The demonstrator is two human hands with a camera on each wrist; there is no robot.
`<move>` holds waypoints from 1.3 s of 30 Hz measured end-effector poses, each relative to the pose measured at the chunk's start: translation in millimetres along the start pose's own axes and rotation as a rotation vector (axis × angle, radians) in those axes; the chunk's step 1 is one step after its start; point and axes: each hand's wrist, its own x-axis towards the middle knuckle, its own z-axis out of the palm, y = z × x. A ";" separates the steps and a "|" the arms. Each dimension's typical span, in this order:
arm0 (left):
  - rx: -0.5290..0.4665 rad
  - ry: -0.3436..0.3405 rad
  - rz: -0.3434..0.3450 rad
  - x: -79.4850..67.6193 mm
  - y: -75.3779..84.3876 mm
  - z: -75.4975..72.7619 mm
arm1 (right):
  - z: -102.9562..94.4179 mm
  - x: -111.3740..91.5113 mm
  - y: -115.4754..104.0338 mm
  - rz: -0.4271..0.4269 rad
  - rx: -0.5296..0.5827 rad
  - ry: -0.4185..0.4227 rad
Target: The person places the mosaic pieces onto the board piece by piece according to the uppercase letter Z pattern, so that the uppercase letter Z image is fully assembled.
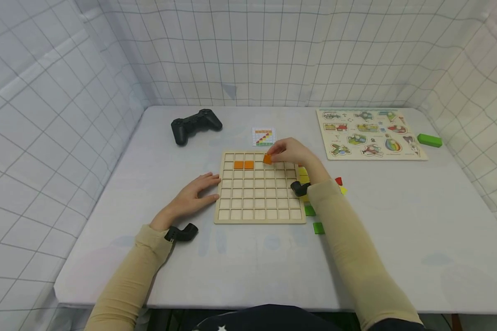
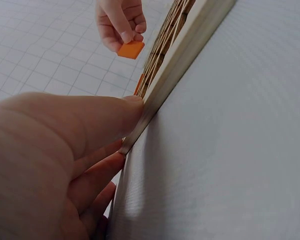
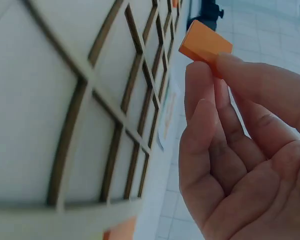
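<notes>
A wooden grid board (image 1: 248, 205) lies flat on the table, with two orange square tiles (image 1: 249, 165) side by side in its second row from the far edge. My right hand (image 1: 291, 151) pinches another orange square tile (image 3: 205, 42) between thumb and fingertips, held over the far part of the grid, right of those two. At the board's left edge rests my left hand (image 1: 192, 195), its fingers extended and thumb touching the rim (image 2: 155, 95). Just beyond the board lies a small pattern card (image 1: 264, 136) printed with orange, yellow, red and green squares.
Yellow tiles (image 1: 303, 178), green tiles (image 1: 310, 210) and a red tile (image 1: 338, 181) lie right of the board, partly hidden under the right forearm. A black game controller (image 1: 195, 123) sits back left. Back right are a picture puzzle board (image 1: 374, 149) and a green block (image 1: 430, 140).
</notes>
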 end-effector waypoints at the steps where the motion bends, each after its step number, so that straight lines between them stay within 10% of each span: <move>1: 0.000 0.001 0.000 -0.2 0.1 0.1 | 2.3 3.0 -0.6 0.002 -0.004 -0.013; 22: -0.001 -0.007 -0.022 -0.8 0.9 0.0 | 13.8 14.8 -3.5 0.045 -0.114 -0.093; 39: -0.011 0.001 -0.002 -1.6 2.8 -1.6 | -21.3 -32.7 12.5 0.011 0.105 0.185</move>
